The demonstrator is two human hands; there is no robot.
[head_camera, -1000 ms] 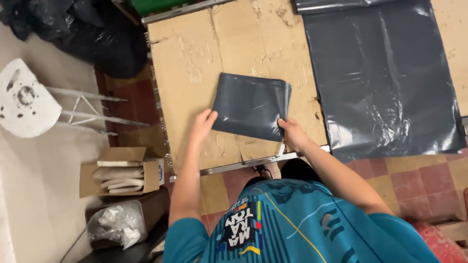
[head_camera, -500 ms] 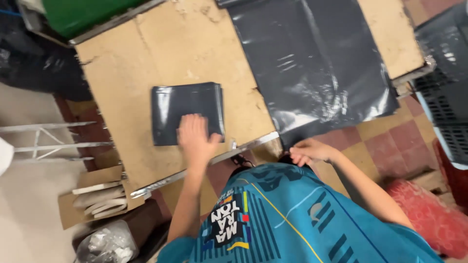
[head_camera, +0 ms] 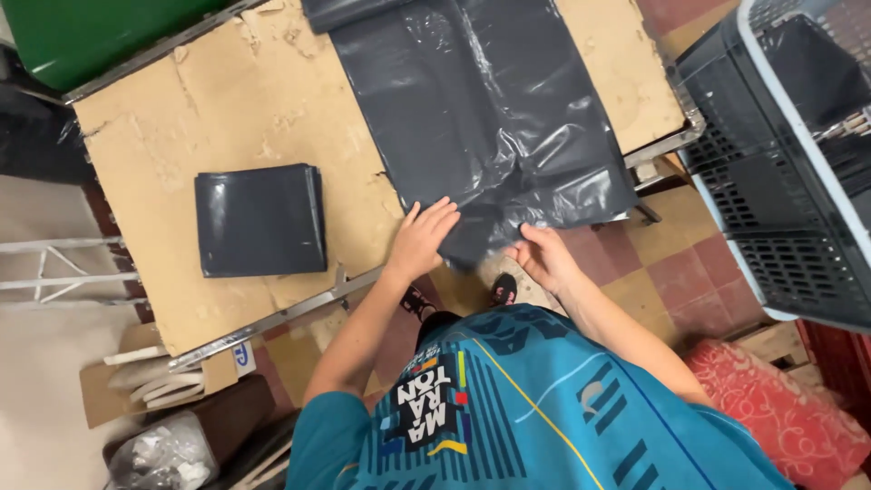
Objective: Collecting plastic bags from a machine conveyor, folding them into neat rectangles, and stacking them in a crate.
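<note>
A large dark grey plastic bag [head_camera: 481,109] lies spread flat on the worn brown table [head_camera: 263,100]. My left hand [head_camera: 422,238] rests with fingers apart on the bag's near left corner. My right hand [head_camera: 544,256] is at the bag's near edge, where the plastic hangs over the table's rim, fingers curled at the edge; whether it pinches the plastic I cannot tell. A folded dark grey bag [head_camera: 260,220] lies alone on the table to the left, apart from both hands.
A dark slatted plastic crate [head_camera: 780,172] stands at the right. A green bin [head_camera: 109,32] sits beyond the table's far left corner. A cardboard box [head_camera: 145,381] and a clear bag [head_camera: 163,454] lie on the floor lower left. A red patterned cloth [head_camera: 789,417] is lower right.
My left hand has left the folded bag and moved right onto the large spread bag. My right hand has come up to that bag's near edge. The view has shifted right.
</note>
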